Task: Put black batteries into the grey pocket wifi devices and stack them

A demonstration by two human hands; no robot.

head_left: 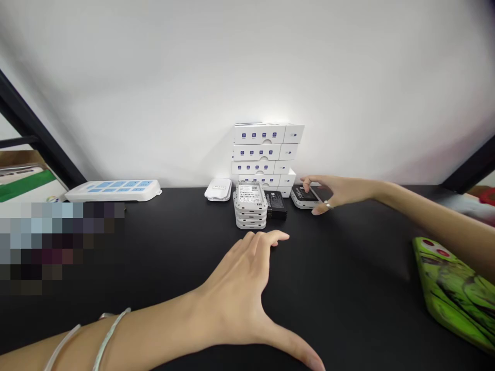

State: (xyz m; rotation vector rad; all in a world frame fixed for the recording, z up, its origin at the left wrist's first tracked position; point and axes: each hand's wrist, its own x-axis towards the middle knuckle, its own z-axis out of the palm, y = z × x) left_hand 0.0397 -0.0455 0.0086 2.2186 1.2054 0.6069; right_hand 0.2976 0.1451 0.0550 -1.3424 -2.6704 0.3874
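My left hand [247,293] is held over the near middle of the black table, thumb and fingers spread wide, with nothing in it. At the back, my right hand [328,193] reaches in from the right. Its fingers and thumb span a white rounded-square device [299,203] with a black battery [303,194] in it, lying on the table. Left of that is a stack of several similar white device bodies [250,206], the top one showing a printed label. Black batteries [277,205] lie against the stack's right side. Thin white covers [218,189] are piled to its left.
Several white boxes [259,135] with blue icons are stacked against the wall. A white power strip [114,190] with blue sockets lies at the back left. On the right is a green patterned object [456,293], beneath my right forearm. Black frame posts [34,123] stand at both sides.
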